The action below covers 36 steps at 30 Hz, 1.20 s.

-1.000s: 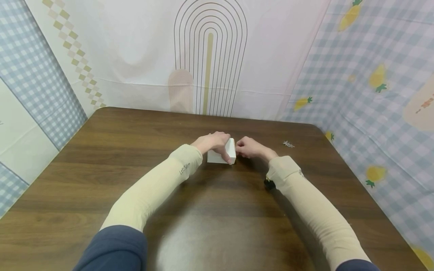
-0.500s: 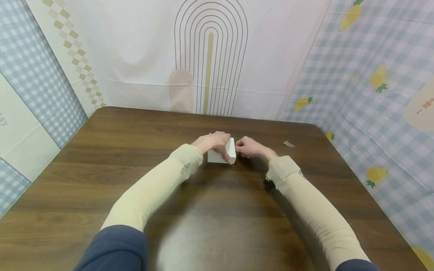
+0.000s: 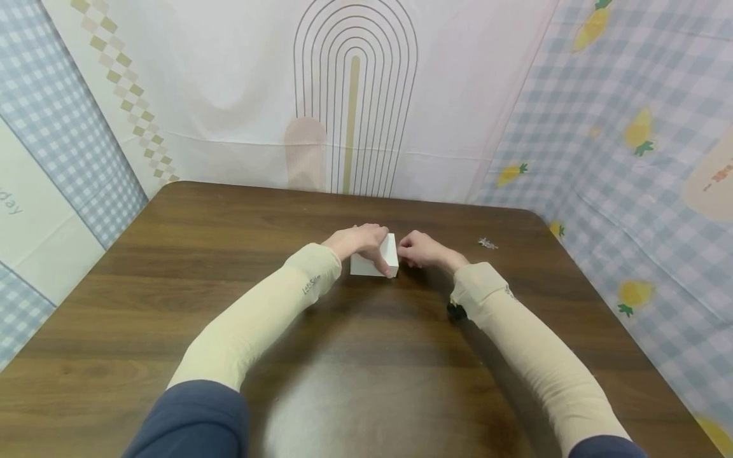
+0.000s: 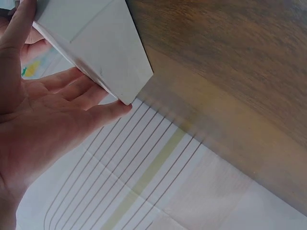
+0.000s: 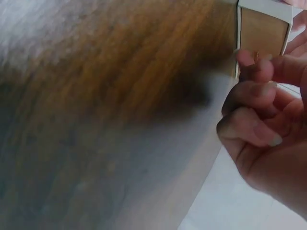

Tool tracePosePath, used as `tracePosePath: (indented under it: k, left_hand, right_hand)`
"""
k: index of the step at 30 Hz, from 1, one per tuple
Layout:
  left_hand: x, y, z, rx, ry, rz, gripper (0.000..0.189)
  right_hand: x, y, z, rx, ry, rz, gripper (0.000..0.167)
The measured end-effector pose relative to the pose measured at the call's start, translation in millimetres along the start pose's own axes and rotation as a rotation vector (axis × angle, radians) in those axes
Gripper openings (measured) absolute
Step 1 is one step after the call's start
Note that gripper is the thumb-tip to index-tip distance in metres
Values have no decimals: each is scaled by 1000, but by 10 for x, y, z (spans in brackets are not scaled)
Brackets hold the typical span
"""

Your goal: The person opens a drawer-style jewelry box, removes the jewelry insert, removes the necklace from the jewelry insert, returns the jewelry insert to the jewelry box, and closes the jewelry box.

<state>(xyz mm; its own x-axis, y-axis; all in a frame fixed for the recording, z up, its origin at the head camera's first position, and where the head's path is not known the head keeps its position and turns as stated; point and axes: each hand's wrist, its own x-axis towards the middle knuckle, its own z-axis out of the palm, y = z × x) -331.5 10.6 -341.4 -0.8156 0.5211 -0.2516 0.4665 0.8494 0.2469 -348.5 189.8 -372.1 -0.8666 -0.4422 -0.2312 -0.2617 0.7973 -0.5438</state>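
Observation:
A small white drawer box sits on the brown table. My left hand grips it from above, the thumb on the near side and the fingers along the far side. In the left wrist view those fingers lie against one face of the white box. At the box's right end, my right hand has its fingers curled. The right wrist view shows a tan end panel framed by white walls. A tiny golden-brown pull loop shows between the right hand's fingertips, which appear to pinch it.
On the table a small silvery object lies to the right of the hands, its kind too small to tell. A patterned white cloth hangs behind the table's far edge. Checked cloth with yellow fruit prints hangs at the right.

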Motion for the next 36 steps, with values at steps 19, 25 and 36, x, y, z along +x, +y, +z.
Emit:
tracePosePath:
  k: [19,25,36]
  left_hand:
    - [61,131,-255,79,1,-52,79]
    - [100,173,-422,51,108,-73,62]
    - [99,2,-579,-5,341,-216,74]
  right_hand:
    - [-14,-468,-501,-79,491,-203,28]
    - [47,-595,-617,-10,543,-246,42]
    - [27,-570,-946,-57,631,-180,61]
